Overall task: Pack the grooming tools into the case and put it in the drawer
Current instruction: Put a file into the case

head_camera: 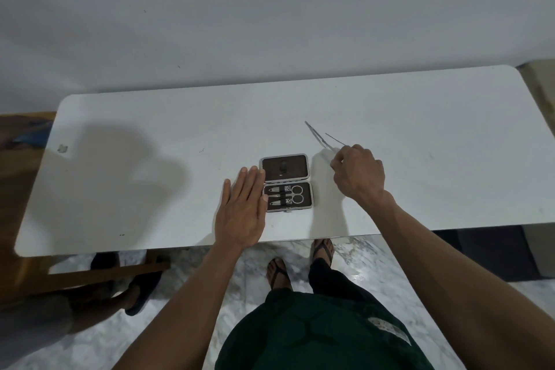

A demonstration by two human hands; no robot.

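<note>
A small brown grooming case (pixel 286 182) with a silver rim lies open on the white table (pixel 420 177). Its near half holds scissors (pixel 295 194) and two nail clippers (pixel 277 196) under elastic straps. My left hand (pixel 243 209) lies flat with straight fingers, its fingertips touching the case's left edge. My right hand (pixel 359 173) is right of the case, above the table, and pinches thin metal tweezers (pixel 318 137) that point away to the upper left. A second thin metal tool (pixel 335 139) shows just beside the tweezers; whether the hand holds it too is unclear.
The table's near edge runs just below my left wrist. A wooden piece of furniture (pixel 27 273) stands at the left, partly under the table. A white wall rises behind the table. Another person's sandalled foot (pixel 141 288) is on the marble floor at the lower left.
</note>
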